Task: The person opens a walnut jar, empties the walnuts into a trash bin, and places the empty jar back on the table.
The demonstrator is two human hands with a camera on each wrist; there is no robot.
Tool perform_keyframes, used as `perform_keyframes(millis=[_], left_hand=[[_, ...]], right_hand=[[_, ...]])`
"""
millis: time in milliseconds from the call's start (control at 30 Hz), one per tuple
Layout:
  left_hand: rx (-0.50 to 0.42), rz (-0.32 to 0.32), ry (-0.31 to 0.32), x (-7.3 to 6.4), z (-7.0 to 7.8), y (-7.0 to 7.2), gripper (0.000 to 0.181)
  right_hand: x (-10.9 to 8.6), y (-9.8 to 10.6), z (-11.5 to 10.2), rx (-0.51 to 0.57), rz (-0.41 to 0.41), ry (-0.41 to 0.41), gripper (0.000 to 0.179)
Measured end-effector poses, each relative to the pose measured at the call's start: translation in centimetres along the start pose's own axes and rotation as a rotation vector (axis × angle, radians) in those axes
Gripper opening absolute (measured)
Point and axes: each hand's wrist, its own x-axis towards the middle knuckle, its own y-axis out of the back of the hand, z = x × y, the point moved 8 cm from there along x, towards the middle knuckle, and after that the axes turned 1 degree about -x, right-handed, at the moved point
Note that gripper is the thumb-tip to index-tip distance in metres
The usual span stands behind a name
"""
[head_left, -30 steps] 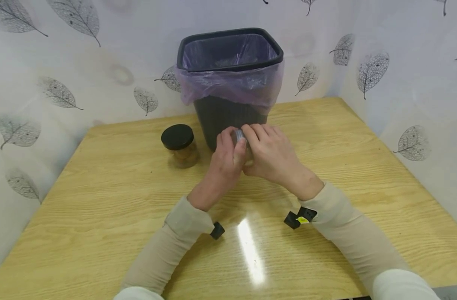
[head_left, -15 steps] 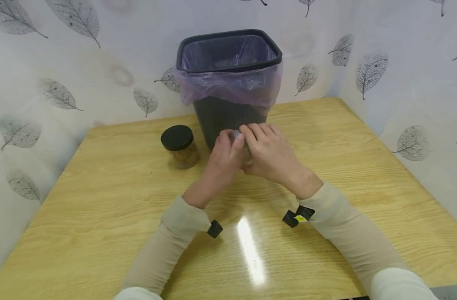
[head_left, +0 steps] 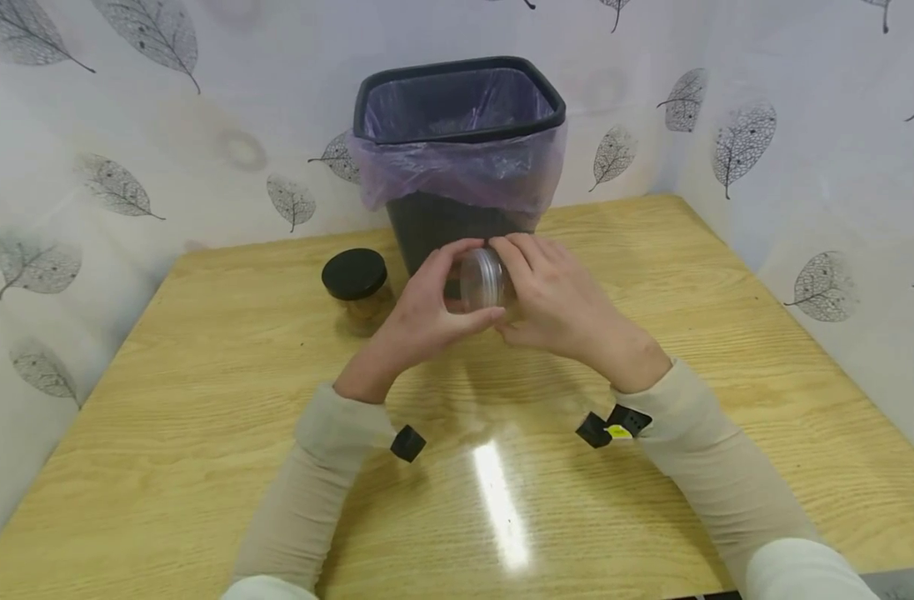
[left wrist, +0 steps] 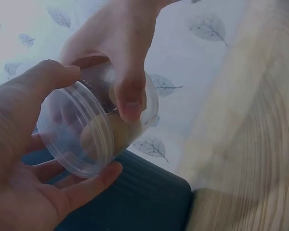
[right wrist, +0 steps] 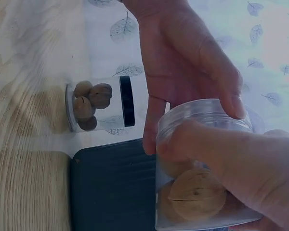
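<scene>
A clear plastic jar [head_left: 481, 279] is held between both hands, tilted on its side above the table, in front of the bin. Walnuts [right wrist: 197, 195] show inside it in the right wrist view. My right hand [head_left: 557, 300] grips the body of the jar, its thumb along the side in the left wrist view. Around the jar's ridged, see-through end [left wrist: 74, 130], my left hand [head_left: 427, 312] arches its thumb and fingers, with thumb and fingertips right at the ridged rim. The palm stands apart from that end.
A second jar with a black lid [head_left: 355, 275], holding several walnuts, stands left of the bin. The dark bin [head_left: 457, 137], lined with a purple bag, stands at the back of the wooden table [head_left: 224, 400]. Behind hangs a leaf-patterned cloth [head_left: 232, 108].
My left hand has moved left and spread its thumb and fingers wider, and the jar's clear ridged end now shows. My right hand keeps its grip, shifting slightly right.
</scene>
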Motion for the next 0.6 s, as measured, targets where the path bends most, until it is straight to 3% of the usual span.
perform_keyframes(millis=[233,500,600], left_hand=[[-0.004,0.039,0.014,-0.1,-0.1,0.4,0.078],[0.041,0.017,0.167,-0.2,-1.3,0.3,0.073],[0.004,0.006,0.166,-0.1,-1.4,0.1,0.076]], right_hand=[[0.0,0.3,0.0,-0.022,0.010,0.024,0.088],[0.0,0.3,-0.1,-0.046,0.004,0.045,0.093],[0.0,0.2,0.0,-0.054,-0.002,0.045,0.093]])
